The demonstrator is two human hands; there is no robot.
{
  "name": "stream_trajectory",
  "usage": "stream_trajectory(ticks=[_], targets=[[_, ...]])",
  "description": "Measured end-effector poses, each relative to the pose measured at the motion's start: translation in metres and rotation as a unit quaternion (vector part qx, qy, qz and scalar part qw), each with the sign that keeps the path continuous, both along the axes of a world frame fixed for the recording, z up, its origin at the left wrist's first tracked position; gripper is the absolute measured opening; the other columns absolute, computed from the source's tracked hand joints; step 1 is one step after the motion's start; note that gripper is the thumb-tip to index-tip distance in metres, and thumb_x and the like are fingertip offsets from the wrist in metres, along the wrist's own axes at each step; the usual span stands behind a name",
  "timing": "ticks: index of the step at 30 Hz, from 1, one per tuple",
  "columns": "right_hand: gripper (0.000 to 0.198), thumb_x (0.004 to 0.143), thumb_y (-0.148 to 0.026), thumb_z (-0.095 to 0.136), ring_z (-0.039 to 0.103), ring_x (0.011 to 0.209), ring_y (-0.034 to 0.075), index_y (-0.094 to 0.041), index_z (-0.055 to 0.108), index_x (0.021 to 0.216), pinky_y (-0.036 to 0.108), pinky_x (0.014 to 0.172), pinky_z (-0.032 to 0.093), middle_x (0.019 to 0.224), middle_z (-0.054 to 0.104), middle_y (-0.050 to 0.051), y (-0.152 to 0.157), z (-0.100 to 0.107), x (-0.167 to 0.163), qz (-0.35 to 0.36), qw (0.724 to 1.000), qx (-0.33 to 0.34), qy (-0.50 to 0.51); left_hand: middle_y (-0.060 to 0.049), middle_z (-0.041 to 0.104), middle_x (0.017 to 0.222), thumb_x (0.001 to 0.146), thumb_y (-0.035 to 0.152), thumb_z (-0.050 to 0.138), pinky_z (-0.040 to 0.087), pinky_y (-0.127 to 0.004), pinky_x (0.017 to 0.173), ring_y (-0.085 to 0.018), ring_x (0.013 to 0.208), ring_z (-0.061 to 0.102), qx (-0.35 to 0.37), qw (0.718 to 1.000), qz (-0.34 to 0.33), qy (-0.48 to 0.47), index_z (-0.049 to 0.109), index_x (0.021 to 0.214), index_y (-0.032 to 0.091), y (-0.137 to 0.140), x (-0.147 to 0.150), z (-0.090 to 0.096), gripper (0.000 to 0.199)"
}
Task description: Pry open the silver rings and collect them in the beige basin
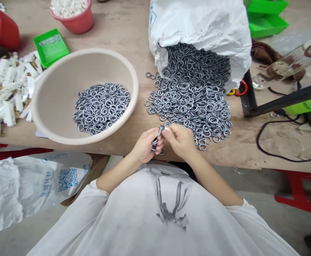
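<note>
Several grey rings (154, 141) sit in my left hand (146, 145), its fingers curled around them near the table's front edge. My right hand (181, 140) meets it, thumb and fingers pinched at a ring by the left fingertips; a small pale bit shows at the pinch, too small to name. Just beyond my hands spreads a heap of grey rings (189, 106), spilling from the mouth of a white sack (200, 25). To the left stands a wide beige basin (54, 89) with many more such rings lying in its bottom.
White plastic parts (8, 85) are piled at the far left, near a green tray (51, 48) and a pink bowl (78, 21). At the right are a black metal frame (278, 97), a cable (262, 142) and green bins (267, 21).
</note>
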State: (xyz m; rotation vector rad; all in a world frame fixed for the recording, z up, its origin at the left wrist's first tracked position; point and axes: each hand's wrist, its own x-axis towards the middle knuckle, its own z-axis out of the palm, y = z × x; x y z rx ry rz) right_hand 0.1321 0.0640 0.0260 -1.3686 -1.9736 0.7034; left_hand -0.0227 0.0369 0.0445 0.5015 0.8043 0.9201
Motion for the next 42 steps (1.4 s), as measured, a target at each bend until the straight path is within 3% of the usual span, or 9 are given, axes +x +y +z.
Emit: stream_trajectory(ticks=[5, 11, 16, 19, 22, 26, 31, 37, 42], targets=[[0.048, 0.098, -0.058, 0.045, 0.053, 0.063, 0.015, -0.021, 0.061, 0.073, 0.029, 0.062, 0.036, 0.066, 0.06, 0.002, 0.004, -0.003, 0.006, -0.038, 0.998, -0.001, 0.044, 0.005, 0.047, 0.057, 0.079, 0.044, 0.072, 0.033, -0.017, 0.038, -0.005, 0.043, 0.043, 0.015, 1.0, 0.026, -0.006, 0.048, 0.068, 0.017, 0.0, -0.006, 0.003, 0.037], [0.03, 0.085, -0.045, 0.074, 0.066, 0.086, 0.022, -0.023, 0.075, 0.104, 0.03, 0.068, 0.041, 0.095, 0.072, 0.005, -0.024, -0.01, 0.012, 0.074, 0.984, -0.071, -0.147, 0.0, 0.067, 0.074, 0.073, 0.03, 0.07, 0.035, -0.016, 0.036, -0.006, 0.046, 0.05, -0.01, 0.991, 0.123, 0.046, 0.065, 0.099, 0.015, 0.0, -0.034, -0.006, 0.031], [0.023, 0.09, -0.035, 0.069, 0.067, 0.09, 0.021, -0.028, 0.074, 0.111, 0.03, 0.069, 0.042, 0.104, 0.071, 0.005, -0.043, -0.025, 0.013, 0.107, 0.971, -0.098, -0.189, -0.001, 0.068, 0.076, 0.074, 0.029, 0.066, 0.038, -0.016, 0.036, -0.009, 0.052, 0.059, -0.082, 0.985, 0.148, 0.042, 0.061, 0.087, 0.016, -0.008, -0.053, -0.016, 0.02], [0.012, 0.087, -0.027, 0.07, 0.065, 0.087, 0.02, -0.024, 0.074, 0.098, 0.03, 0.071, 0.042, 0.099, 0.071, 0.004, -0.04, -0.026, 0.012, 0.1, 0.979, -0.118, -0.132, -0.001, 0.069, 0.077, 0.073, 0.03, 0.072, 0.04, -0.016, 0.037, -0.009, 0.055, 0.061, -0.082, 0.985, 0.148, 0.046, 0.057, 0.084, 0.017, -0.009, -0.054, -0.017, 0.023], [0.007, 0.084, -0.027, 0.073, 0.064, 0.081, 0.019, -0.022, 0.073, 0.088, 0.03, 0.074, 0.044, 0.087, 0.071, 0.002, -0.028, -0.016, 0.012, 0.064, 0.985, -0.159, 0.032, 0.001, 0.066, 0.075, 0.069, 0.03, 0.081, 0.041, -0.015, 0.038, -0.007, 0.052, 0.058, -0.055, 0.989, 0.121, 0.071, 0.058, 0.087, 0.016, -0.01, -0.048, -0.019, 0.033], [0.017, 0.08, -0.038, 0.076, 0.062, 0.076, 0.017, -0.021, 0.071, 0.083, 0.031, 0.074, 0.046, 0.08, 0.067, 0.001, -0.011, 0.003, 0.009, 0.04, 0.955, -0.167, 0.241, 0.004, 0.057, 0.066, 0.072, 0.047, 0.082, 0.038, -0.015, 0.037, -0.004, 0.045, 0.046, -0.05, 0.998, -0.017, 0.037, 0.06, 0.087, 0.014, -0.01, -0.031, -0.019, 0.043], [0.027, 0.081, -0.049, 0.075, 0.061, 0.072, 0.016, -0.023, 0.071, 0.081, 0.033, 0.075, 0.048, 0.076, 0.063, 0.0, -0.002, 0.007, 0.004, 0.088, 0.939, -0.167, 0.287, 0.007, 0.043, 0.06, 0.078, 0.056, 0.075, 0.03, -0.014, 0.034, -0.003, 0.04, 0.035, -0.098, 0.977, -0.174, -0.076, 0.057, 0.083, 0.015, -0.006, -0.016, -0.013, 0.045], [0.04, 0.073, -0.058, 0.079, 0.06, 0.073, 0.017, -0.022, 0.068, 0.086, 0.032, 0.072, 0.049, 0.079, 0.064, 0.001, -0.007, 0.007, 0.001, 0.059, 0.942, -0.165, 0.287, 0.007, 0.044, 0.058, 0.076, 0.049, 0.077, 0.036, -0.016, 0.038, -0.005, 0.043, 0.039, -0.019, 0.997, -0.074, -0.01, 0.05, 0.077, 0.018, -0.008, -0.006, -0.008, 0.04], [0.038, 0.087, -0.059, 0.062, 0.046, 0.06, 0.013, -0.022, 0.06, 0.079, 0.028, 0.06, 0.039, 0.066, 0.052, -0.003, -0.012, 0.01, 0.001, -0.016, 0.965, -0.118, 0.234, 0.007, 0.043, 0.057, 0.076, 0.053, 0.076, 0.036, -0.017, 0.039, -0.005, 0.043, 0.039, 0.01, 0.999, -0.039, 0.026, 0.05, 0.074, 0.018, -0.009, -0.004, -0.008, 0.043]])
